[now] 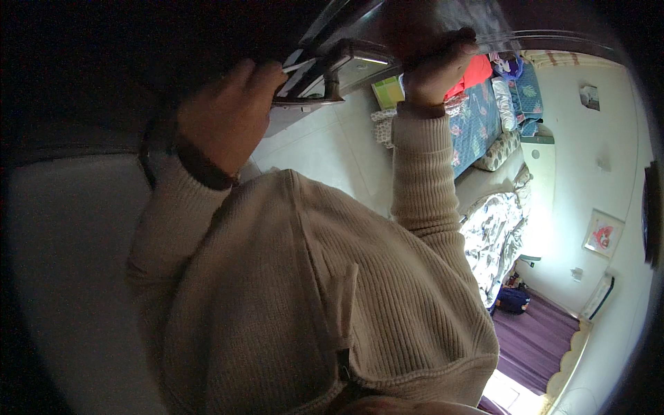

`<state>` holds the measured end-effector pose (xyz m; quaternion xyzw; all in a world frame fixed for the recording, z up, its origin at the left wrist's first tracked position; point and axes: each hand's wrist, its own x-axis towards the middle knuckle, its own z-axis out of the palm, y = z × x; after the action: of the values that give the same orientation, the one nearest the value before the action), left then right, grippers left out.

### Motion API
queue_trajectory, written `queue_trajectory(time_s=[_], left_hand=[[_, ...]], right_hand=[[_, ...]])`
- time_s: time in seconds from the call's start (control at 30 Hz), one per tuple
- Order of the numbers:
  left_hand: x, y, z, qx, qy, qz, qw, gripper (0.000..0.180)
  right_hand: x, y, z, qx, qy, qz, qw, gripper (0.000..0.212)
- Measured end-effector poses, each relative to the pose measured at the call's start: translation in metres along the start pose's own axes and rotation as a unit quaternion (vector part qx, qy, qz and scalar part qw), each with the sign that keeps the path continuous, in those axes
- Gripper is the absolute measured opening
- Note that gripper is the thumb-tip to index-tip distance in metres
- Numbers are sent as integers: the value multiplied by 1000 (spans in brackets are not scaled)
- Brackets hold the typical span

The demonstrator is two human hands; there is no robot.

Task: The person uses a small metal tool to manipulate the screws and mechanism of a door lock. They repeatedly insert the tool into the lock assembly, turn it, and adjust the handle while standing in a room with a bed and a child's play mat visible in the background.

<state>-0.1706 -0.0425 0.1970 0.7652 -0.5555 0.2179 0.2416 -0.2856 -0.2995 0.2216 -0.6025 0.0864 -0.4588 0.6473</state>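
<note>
My left hand [232, 111], with a dark band at the wrist, is closed around a thin, pale, stick-like thing [301, 66]. Most of that thing is hidden in the fist. Just right of it stands a dark-framed piece of furniture [308, 102] with a bright strip near its top. Raised at the upper middle, my right hand [437, 72] has its fingers bent and closed at the edge of some clear, shiny plastic [487, 19]. Shadow blurs the fingertips, and the plastic's full shape runs up into the dark.
Behind my right arm is a bed [474, 128] with blue patterned bedding and a red cloth [477, 75]. A yellow-green box [387, 92] is near its foot. Farther right are a crumpled patterned cover [494, 225], a purple curtain [536, 339] and a white wall [570, 159]. Pale tiles [332, 149] cover the floor.
</note>
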Motion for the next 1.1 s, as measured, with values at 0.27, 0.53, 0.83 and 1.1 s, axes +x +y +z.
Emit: queue_trajectory(time_s=[0.27,0.53,0.83,1.1], left_hand=[[4,7,3,13,-1,-6,1000,14],[5,6,3,4,1,-16,1000,14],[0,7,9,-9,23,-13,1000,18],[6,12,1,12,-12,-25,1000,18]], right_hand=[[-1,9,-14,-7,38,-53,998,59],[-4,16,-15,10,56,-86,995,45],[-10,-5,0,-75,79,-13,994,82],[1,10,-8,4,46,-79,996,57]])
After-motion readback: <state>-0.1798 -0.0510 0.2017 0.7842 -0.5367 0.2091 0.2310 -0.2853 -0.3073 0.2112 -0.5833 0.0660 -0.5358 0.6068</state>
